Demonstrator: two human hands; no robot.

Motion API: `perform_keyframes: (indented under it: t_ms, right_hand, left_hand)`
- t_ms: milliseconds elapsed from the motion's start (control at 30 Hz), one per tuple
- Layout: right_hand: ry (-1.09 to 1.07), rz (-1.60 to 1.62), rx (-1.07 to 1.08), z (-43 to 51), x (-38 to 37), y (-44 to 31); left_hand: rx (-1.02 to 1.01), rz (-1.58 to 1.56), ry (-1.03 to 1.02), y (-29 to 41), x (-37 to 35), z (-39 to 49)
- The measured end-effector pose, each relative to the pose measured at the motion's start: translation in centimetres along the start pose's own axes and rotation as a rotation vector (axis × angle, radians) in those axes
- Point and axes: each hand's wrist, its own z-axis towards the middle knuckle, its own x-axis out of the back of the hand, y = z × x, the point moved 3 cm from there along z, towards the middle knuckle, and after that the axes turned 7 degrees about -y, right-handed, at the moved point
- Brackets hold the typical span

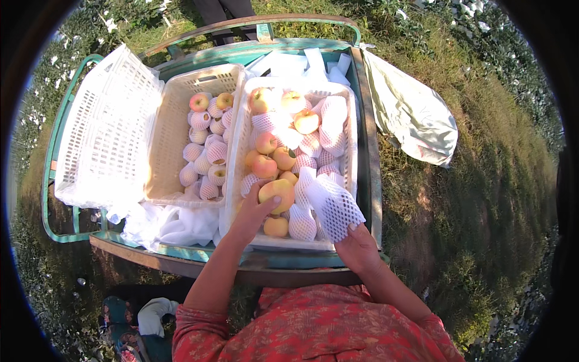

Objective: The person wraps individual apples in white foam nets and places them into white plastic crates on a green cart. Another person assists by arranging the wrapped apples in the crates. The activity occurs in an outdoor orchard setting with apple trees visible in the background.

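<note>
My left hand (255,210) grips a yellow-pink apple (279,195) above the near part of a white plastic crate (350,176). In my right hand (357,246) is a white foam net sleeve (337,208), spread wide and without fruit showing in it. Apple and sleeve are apart, the sleeve to the right. Beneath my hands the crate holds bare apples (264,166) toward its left side and several apples in foam nets (302,222). Strong sunlight washes out part of the crate's far half.
A second crate (169,131) of mostly netted apples stands left, beside a tilted white crate (108,131). All rest in a green metal cart (312,260). Foam sleeves (289,63) lie at its far end, white plastic (181,226) near left. A pale sack (407,108) hangs right. A person's legs (226,18) stand beyond.
</note>
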Motion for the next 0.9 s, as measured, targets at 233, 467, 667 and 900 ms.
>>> perform_keyframes:
  t_ms: [233,467,667,900]
  right_hand:
    - [-0.056,-0.379,-0.102,0.9,-3.6,-0.5]
    - [-0.02,-0.522,-0.136,0.2,-3.1,-1.3]
    - [-0.067,-0.012,-0.148,-1.0,-3.5,-1.8]
    - [-0.214,0.161,-0.337,-4.1,-0.6,-1.8]
  left_hand:
    - [-0.166,-0.148,-0.118,0.5,-9.3,-4.4]
    - [-0.349,0.174,0.005,1.0,-10.8,-5.6]
    - [0.149,-0.411,-0.062,-1.1,-9.8,-4.6]
    - [0.116,-0.468,-0.488,0.6,-13.1,-5.2]
